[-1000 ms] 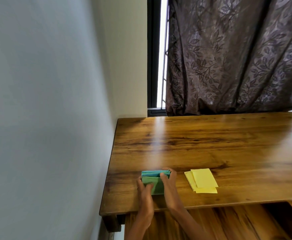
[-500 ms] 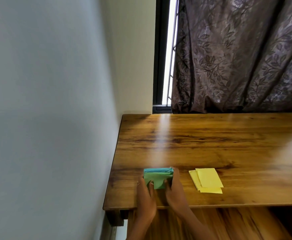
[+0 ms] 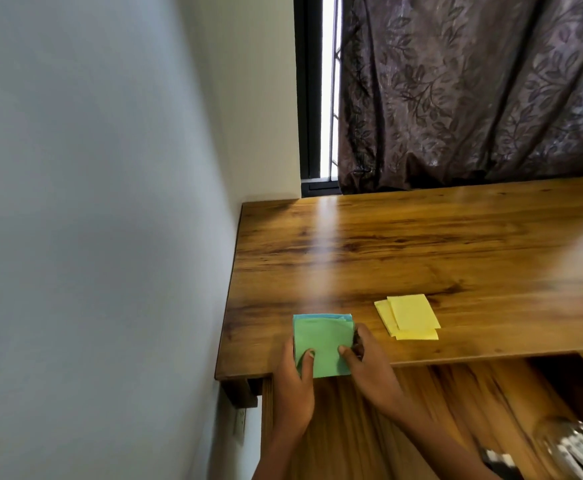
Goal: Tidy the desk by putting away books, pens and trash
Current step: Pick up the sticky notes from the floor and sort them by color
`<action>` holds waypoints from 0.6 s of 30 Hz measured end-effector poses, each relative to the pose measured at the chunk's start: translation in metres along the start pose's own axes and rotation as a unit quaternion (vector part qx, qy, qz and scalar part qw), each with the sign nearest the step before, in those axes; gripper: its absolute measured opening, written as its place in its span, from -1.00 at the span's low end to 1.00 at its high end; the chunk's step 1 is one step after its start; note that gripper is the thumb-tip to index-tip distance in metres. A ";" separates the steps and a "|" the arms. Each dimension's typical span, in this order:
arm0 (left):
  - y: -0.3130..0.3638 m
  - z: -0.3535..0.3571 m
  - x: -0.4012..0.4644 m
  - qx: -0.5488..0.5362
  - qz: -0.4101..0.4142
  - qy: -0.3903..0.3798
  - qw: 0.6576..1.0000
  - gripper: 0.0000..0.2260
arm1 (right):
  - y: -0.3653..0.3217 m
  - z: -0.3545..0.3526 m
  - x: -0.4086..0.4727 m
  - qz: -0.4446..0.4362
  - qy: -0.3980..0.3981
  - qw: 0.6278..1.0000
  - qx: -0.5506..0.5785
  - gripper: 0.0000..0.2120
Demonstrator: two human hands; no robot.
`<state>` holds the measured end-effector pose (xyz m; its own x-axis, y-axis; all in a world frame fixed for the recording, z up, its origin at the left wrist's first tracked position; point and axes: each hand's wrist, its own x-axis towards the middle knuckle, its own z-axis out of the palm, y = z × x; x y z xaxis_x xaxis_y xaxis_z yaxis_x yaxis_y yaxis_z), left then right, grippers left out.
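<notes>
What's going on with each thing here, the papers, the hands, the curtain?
Green papers: stacked on blue ones, gripped by both hands at the desk edge.
Left hand: thumb on top.
Right hand: thumb on top.
Yellow papers: flat, loosely overlapped, untouched.
Curtain: drawn, gap at left.

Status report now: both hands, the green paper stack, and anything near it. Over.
Left hand and right hand both grip the green paper stack at the desk front edge. Yellow notes lie apart on its right. Nothing blocks. Over.
</notes>
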<state>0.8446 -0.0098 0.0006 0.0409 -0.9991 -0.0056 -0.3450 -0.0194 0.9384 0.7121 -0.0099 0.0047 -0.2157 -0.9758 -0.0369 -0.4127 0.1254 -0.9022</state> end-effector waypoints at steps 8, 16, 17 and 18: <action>-0.031 -0.015 -0.075 0.046 -0.067 -0.058 0.995 -0.48 | 0.031 0.005 -0.063 0.057 -0.106 0.993 -0.009 -0.68; -0.049 -0.016 -0.096 0.114 -0.170 -0.195 0.959 -0.40 | 0.084 0.018 -0.099 0.277 -0.233 0.932 -0.005 -0.63; -0.051 -0.016 -0.098 0.125 -0.174 -0.211 0.954 -0.39 | 0.088 0.017 -0.100 0.286 -0.242 0.927 -0.003 -0.62; -0.053 -0.016 -0.100 0.133 -0.176 -0.226 0.949 -0.39 | 0.090 0.017 -0.100 0.289 -0.248 0.924 -0.003 -0.61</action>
<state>0.8738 0.0918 -0.0434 -0.1874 -0.8421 -0.5057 -0.6120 -0.3027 0.7307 0.7119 0.0963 -0.0799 0.0303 -0.7067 -0.7069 -0.3608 0.6518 -0.6670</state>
